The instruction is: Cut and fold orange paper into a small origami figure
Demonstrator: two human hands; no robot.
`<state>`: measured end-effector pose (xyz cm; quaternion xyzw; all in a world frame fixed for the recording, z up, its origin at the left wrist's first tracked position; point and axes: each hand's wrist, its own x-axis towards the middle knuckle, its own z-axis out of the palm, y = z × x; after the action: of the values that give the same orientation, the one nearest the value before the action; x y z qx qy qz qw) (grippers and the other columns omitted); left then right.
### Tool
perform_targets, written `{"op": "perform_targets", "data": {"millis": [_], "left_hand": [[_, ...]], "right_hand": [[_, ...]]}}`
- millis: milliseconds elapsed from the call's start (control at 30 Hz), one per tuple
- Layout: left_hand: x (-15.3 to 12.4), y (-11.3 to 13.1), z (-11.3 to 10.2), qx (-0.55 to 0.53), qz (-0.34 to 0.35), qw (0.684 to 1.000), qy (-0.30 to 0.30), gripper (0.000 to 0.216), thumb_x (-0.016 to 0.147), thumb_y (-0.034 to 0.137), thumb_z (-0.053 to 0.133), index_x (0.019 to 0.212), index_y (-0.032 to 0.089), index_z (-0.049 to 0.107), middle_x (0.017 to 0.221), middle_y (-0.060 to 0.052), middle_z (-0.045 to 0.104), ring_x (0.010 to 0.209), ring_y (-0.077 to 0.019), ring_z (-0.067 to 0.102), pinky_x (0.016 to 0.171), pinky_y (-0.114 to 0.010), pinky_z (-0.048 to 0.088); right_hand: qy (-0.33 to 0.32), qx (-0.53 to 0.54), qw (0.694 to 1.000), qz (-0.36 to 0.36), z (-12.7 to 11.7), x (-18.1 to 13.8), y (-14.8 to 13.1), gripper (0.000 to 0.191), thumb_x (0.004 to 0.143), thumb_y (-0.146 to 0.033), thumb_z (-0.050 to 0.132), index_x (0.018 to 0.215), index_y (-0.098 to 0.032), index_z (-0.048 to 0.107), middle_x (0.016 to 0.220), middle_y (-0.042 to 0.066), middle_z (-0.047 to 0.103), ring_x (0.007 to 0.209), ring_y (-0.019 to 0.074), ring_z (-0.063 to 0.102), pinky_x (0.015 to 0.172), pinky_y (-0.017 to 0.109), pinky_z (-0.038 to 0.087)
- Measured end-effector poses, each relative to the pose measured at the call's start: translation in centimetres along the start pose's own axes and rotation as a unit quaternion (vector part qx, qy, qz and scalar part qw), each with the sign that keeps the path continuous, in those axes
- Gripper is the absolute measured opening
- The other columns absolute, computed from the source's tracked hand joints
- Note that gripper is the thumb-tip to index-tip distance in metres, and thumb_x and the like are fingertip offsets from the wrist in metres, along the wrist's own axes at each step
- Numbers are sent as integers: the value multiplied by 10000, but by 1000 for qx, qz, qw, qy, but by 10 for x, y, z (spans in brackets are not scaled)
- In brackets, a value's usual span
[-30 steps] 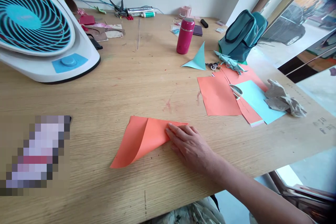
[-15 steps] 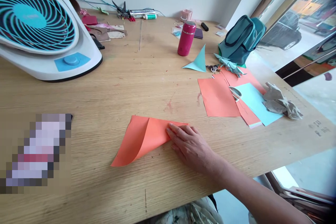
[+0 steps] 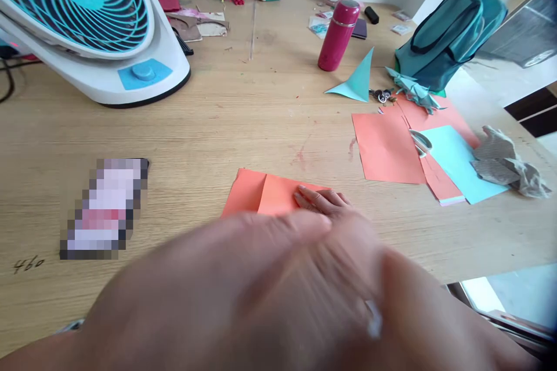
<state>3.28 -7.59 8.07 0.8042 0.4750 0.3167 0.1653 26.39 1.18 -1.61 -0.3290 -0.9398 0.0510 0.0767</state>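
A folded sheet of orange paper [image 3: 279,195] lies on the wooden table, a crease running down from its top edge. Flat on its right corner rests my right hand [image 3: 322,199], fingers stretched out. Looming large and blurred close to the camera, my left hand [image 3: 243,290] covers the lower part of the paper and most of my right forearm. Motion smears its fingers, so I cannot make out whether they hold anything. A small shiny band shows against the blurred skin.
Left stands a white and turquoise fan [image 3: 148,90], with a blurred-out phone [image 3: 104,208] nearer me. Farther back are a magenta flask [image 3: 338,37] and folded blue paper [image 3: 357,81]. Right lie orange sheets [image 3: 387,148], scissors [image 3: 421,142], a blue sheet [image 3: 461,165], crumpled grey cloth [image 3: 500,162] and a teal bag [image 3: 444,40].
My left hand has come into view close to the camera, hiding much of the orange paper. My right hand stays on the paper's corner. The view has shifted.
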Motion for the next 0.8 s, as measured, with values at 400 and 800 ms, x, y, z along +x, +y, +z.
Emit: {"op": "perform_targets", "data": {"millis": [400,800], "left_hand": [[30,-81,26,99,-21,995,4,385,1037,291,398,668,197,458,686,2,577,666,-140,539,634,-276,408],[12,-73,55,110,112,982,-108,457,1047,430,344,1270,114,587,1284,-166,675,1248,-295,605,1129,-574,372]], "right_hand": [[103,118,987,32,8,14,10,277,1014,-173,470,1168,-201,698,1239,82,698,1020,223,639,893,400,543],[107,106,988,25,10,13,8,275,1012,-211,512,1247,-166,646,1212,101,694,1019,209,637,907,381,527]]}}
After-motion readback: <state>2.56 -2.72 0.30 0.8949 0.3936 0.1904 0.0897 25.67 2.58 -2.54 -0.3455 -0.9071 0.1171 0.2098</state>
